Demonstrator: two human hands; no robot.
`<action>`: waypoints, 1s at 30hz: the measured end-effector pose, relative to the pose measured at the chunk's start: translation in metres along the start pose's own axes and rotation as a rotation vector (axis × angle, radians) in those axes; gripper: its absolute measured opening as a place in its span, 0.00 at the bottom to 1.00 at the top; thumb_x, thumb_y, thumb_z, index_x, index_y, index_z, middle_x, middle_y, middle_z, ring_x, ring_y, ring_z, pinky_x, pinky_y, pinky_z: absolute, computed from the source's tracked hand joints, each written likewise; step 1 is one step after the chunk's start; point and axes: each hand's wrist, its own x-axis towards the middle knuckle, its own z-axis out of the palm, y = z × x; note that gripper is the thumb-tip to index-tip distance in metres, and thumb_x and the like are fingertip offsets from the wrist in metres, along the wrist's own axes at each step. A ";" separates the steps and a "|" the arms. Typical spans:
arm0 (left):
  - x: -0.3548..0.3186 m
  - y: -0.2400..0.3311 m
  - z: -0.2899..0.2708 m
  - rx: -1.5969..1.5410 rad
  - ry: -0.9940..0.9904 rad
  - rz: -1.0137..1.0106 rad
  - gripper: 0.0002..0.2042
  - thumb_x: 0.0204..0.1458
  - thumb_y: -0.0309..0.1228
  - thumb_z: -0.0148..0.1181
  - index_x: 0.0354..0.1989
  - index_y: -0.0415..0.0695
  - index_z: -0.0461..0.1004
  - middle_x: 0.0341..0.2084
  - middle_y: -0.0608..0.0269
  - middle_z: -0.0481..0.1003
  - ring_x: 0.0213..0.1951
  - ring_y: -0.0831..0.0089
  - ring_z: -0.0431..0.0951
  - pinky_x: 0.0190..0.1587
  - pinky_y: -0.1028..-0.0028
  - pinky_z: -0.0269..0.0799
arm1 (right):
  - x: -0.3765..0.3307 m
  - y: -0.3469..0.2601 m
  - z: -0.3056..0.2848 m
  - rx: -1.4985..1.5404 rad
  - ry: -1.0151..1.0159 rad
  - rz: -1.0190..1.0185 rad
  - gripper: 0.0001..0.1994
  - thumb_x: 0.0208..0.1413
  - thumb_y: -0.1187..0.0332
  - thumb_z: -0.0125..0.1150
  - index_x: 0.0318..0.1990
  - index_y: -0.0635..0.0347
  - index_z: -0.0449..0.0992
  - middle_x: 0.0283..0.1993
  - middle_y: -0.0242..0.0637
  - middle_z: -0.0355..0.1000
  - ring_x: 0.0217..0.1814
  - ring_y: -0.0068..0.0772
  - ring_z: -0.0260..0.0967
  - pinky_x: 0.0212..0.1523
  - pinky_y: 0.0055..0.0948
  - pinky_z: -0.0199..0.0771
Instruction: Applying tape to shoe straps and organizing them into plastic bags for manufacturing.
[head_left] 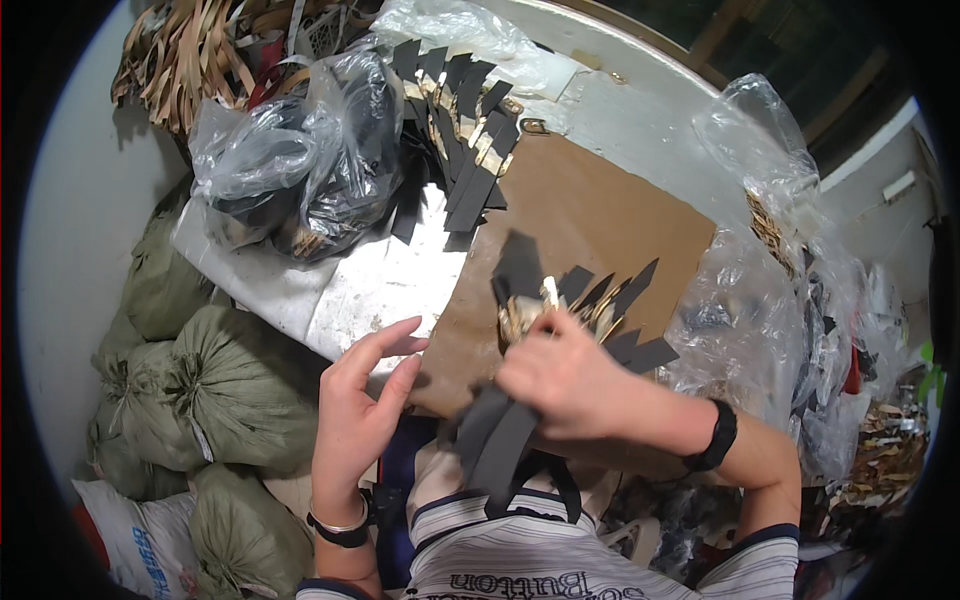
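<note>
My right hand [565,375] is closed in a fist over the near part of a brown board. From below the fist hang wide black strips [500,450], reaching toward my lap; the fingers hide the gripped part. Just beyond it, more black strips with gold-coloured metal pieces [610,300] fan out on the board. My left hand [365,385] is open and holds nothing. Its thumb and fingers are apart, beside the board's near left edge. A second row of overlapping black strips with gold-coloured pieces [465,130] lies at the board's far left corner.
The brown board [620,215] rests on a white table [390,285]. Filled clear plastic bags [300,150] stand at the far left, before hanging tan strips [190,60]. Green sacks [240,390] are heaped at left. Crumpled clear plastic [740,310] lies along the right.
</note>
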 end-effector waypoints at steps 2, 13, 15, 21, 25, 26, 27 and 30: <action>0.004 0.007 0.001 -0.030 0.002 0.016 0.14 0.56 0.23 0.59 0.52 0.37 0.76 0.38 0.54 0.81 0.42 0.70 0.81 0.47 0.72 0.73 | -0.002 0.016 -0.036 0.096 0.065 0.205 0.19 0.35 0.70 0.63 0.40 0.60 0.73 0.36 0.36 0.72 0.41 0.36 0.71 0.51 0.39 0.65; 0.011 0.056 0.086 0.036 -0.240 0.281 0.17 0.56 0.25 0.59 0.54 0.38 0.72 0.42 0.54 0.76 0.45 0.63 0.78 0.50 0.69 0.71 | -0.115 -0.050 -0.186 0.352 1.357 0.512 0.13 0.54 0.71 0.63 0.47 0.63 0.76 0.42 0.35 0.76 0.40 0.26 0.75 0.45 0.26 0.76; 0.010 0.053 0.110 0.111 -0.199 0.372 0.17 0.55 0.27 0.62 0.52 0.38 0.71 0.43 0.52 0.73 0.45 0.60 0.77 0.48 0.68 0.72 | -0.170 -0.054 -0.186 -0.142 1.260 0.530 0.14 0.63 0.68 0.54 0.52 0.65 0.71 0.42 0.37 0.76 0.42 0.26 0.75 0.44 0.26 0.78; -0.014 0.081 0.196 0.036 -0.320 0.422 0.18 0.53 0.33 0.65 0.47 0.36 0.71 0.41 0.49 0.72 0.46 0.53 0.75 0.49 0.63 0.71 | -0.247 -0.132 -0.203 0.923 1.357 0.647 0.14 0.56 0.58 0.56 0.36 0.57 0.62 0.34 0.32 0.63 0.33 0.28 0.68 0.36 0.28 0.76; -0.013 0.050 0.231 0.442 -0.411 0.342 0.22 0.51 0.40 0.67 0.45 0.36 0.70 0.36 0.49 0.74 0.46 0.50 0.75 0.49 0.62 0.71 | -0.292 -0.159 -0.171 1.083 1.333 0.613 0.19 0.51 0.61 0.62 0.43 0.57 0.60 0.34 0.30 0.60 0.35 0.28 0.65 0.42 0.30 0.72; -0.005 0.042 0.232 0.628 -0.481 0.313 0.22 0.51 0.41 0.67 0.45 0.36 0.70 0.35 0.49 0.75 0.44 0.52 0.76 0.49 0.64 0.72 | -0.308 -0.158 -0.157 1.061 1.302 0.635 0.21 0.50 0.61 0.63 0.46 0.57 0.61 0.33 0.29 0.60 0.34 0.27 0.64 0.43 0.32 0.72; 0.002 0.043 0.234 0.621 -0.485 0.329 0.22 0.51 0.41 0.67 0.45 0.36 0.70 0.35 0.49 0.75 0.44 0.52 0.76 0.49 0.64 0.72 | -0.317 -0.160 -0.137 1.154 1.368 0.597 0.21 0.48 0.62 0.61 0.47 0.57 0.62 0.33 0.32 0.62 0.34 0.31 0.67 0.46 0.38 0.72; 0.003 0.049 0.219 0.108 -0.647 0.073 0.17 0.54 0.38 0.66 0.42 0.38 0.72 0.32 0.56 0.77 0.40 0.65 0.77 0.46 0.71 0.71 | -0.316 -0.147 -0.065 1.724 1.322 0.322 0.30 0.42 0.65 0.57 0.57 0.57 0.63 0.34 0.37 0.65 0.33 0.38 0.69 0.51 0.44 0.71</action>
